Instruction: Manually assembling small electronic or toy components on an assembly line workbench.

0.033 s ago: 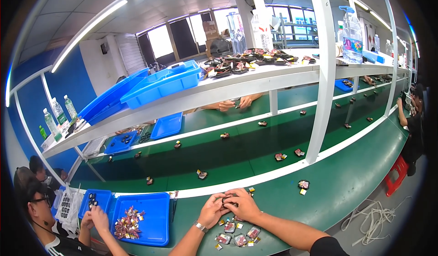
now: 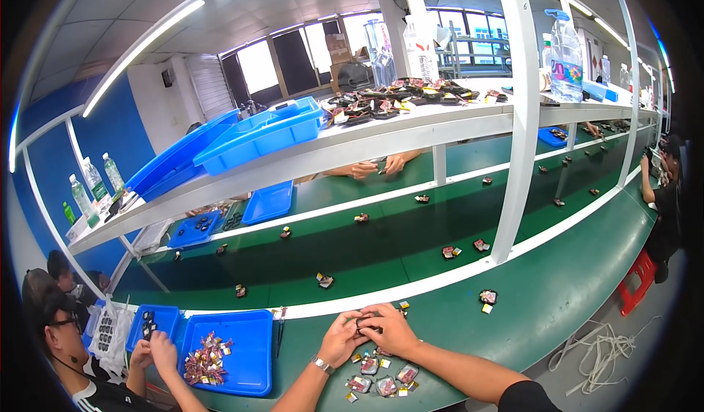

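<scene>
My left hand [image 2: 340, 340] and my right hand [image 2: 391, 329] meet over the green bench. Between their curled fingers sits a small dark part [image 2: 362, 326], mostly hidden by the fingertips. Both hands are closed on it. Just below my right hand lies a group of small electronic units [image 2: 386, 386], roundish with clear or grey shells, red wires and tabs of white and yellow. Another such unit [image 2: 488, 297] rests apart to the right on the bench.
To my left is a blue tray [image 2: 253, 353] of red-wired pieces; a co-worker's hands [image 2: 152, 352] work beside it. Behind a white rail, a green conveyor [image 2: 411, 250] carries spaced units. A white upright post [image 2: 517, 118] stands right of centre. An overhead shelf [image 2: 381, 133] holds blue bins and dark parts.
My hands look unchanged. At the left, the co-worker's hands have shifted very slightly.
</scene>
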### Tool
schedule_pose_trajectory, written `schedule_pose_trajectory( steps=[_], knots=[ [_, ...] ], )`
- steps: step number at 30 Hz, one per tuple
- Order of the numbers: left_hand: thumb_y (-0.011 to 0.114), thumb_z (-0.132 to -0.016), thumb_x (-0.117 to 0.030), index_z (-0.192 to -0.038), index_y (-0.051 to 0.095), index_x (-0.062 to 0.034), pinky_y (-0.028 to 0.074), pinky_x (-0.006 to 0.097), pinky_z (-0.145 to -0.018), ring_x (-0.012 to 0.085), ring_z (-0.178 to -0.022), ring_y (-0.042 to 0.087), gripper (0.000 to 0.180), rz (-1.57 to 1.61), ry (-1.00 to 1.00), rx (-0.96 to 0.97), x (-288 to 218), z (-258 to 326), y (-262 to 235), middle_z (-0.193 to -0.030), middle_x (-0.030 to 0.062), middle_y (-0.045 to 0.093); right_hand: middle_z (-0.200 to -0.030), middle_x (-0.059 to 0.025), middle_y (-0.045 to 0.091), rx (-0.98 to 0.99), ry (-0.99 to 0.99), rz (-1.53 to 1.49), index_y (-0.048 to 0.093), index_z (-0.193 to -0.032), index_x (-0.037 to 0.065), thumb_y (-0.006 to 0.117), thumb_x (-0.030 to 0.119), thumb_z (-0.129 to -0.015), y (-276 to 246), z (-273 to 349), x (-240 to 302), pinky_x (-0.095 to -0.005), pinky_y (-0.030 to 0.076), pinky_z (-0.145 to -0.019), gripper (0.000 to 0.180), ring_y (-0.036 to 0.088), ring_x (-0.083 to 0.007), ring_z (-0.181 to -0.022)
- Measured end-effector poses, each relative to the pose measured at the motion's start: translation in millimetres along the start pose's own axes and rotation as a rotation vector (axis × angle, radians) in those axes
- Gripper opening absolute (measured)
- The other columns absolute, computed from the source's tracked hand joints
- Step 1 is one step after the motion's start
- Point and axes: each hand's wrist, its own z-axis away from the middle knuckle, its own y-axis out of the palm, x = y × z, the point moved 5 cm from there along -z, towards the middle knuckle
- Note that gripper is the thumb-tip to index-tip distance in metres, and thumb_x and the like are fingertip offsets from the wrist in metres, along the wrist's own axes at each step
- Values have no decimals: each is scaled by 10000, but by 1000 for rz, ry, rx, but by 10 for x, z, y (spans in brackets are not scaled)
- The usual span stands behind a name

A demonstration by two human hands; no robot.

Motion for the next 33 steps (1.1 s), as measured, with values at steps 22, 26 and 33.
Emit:
schedule_pose_trajectory(
  steps=[22, 26, 33],
  knots=[
    [516, -941, -29, -1156, 440, -85, 445, 466, -1005, 244, -1171, 535, 234, 45, 64, 9, 25, 0, 2, -1357, 165, 481, -1257, -73, 579, -18, 1, -11, 741, -934, 123, 717, 106, -750, -17, -23, 12, -401, 380, -1039, 186, 467, -295, -1222],
    [507, -941, -14, -1154, 425, -89, 447, 448, -1003, 227, -1156, 535, 240, 1, 111, -7, 36, -3, -54, -1378, 170, 456, -1281, -77, 566, 7, -30, -41, 734, -929, 109, 698, 85, -758, 50, -53, 18, -408, 369, -1054, 176, 434, -307, -1271],
    [502, -950, -29, -1166, 421, -81, 442, 448, -1007, 225, -1157, 532, 237, 49, 103, -54, 50, -26, -66, -1316, 156, 501, -1236, -101, 573, -17, -22, 31, 699, -929, 86, 675, 67, -766, 12, -77, 60, -403, 417, -995, 166, 495, -307, -1193]
  ],
)
